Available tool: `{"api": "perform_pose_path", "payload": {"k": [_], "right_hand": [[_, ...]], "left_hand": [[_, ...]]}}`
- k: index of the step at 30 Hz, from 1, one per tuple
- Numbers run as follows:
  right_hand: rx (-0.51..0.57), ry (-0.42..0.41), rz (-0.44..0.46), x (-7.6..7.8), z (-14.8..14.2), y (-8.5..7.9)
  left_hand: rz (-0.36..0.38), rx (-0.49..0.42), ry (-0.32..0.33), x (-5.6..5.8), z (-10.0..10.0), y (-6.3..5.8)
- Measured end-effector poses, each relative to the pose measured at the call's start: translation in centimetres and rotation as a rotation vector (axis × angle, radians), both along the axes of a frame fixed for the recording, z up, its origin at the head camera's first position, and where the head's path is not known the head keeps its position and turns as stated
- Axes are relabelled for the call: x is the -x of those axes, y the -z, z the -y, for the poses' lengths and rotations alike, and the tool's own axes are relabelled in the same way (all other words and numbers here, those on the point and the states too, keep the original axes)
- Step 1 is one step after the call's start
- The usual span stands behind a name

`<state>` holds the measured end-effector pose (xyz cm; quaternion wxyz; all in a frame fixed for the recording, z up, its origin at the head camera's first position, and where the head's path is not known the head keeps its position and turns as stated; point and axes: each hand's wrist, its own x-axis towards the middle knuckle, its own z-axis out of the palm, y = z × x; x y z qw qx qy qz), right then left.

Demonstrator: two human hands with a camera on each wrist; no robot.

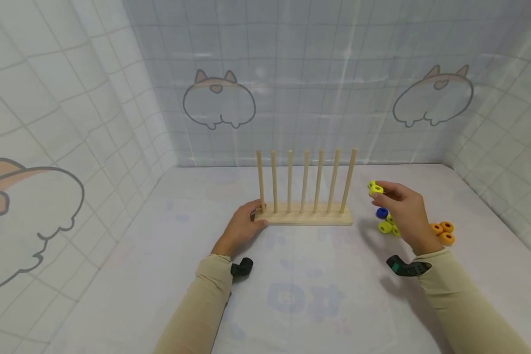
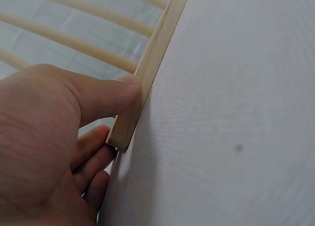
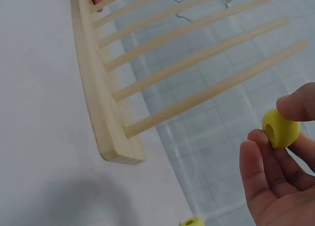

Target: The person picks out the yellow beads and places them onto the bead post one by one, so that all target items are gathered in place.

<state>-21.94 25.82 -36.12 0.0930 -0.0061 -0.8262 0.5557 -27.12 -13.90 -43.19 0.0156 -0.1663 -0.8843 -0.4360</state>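
A wooden peg rack stands upright on the table, several thin pegs rising from its flat base. My left hand grips the left end of the base, its thumb on the front edge and its other fingers curled behind. To the right of the rack, my right hand is raised and pinches a yellow bead between thumb and fingers. The bead's hole shows in the right wrist view. Another bit of yellow shows right behind the held bead in the head view.
Below the right hand lie a blue bead and several yellow beads, partly hidden by it. Orange beads sit further right, beside the wrist. Tile-patterned sheets rise behind and along both sides of the table.
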Motion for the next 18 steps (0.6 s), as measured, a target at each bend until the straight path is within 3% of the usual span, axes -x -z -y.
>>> {"api": "perform_pose_path", "payload": {"k": [9, 18], "right_hand": [[-0.001, -0.006, -0.100, 0.7, 0.6, 0.0], [0.099, -0.023, -0.131, 1.3, 1.4, -0.9]], "left_hand": [[-0.004, 0.013, -0.003, 0.1, 0.0, 0.2], [-0.006, 0.025, -0.007, 0.1, -0.1, 0.1]]}}
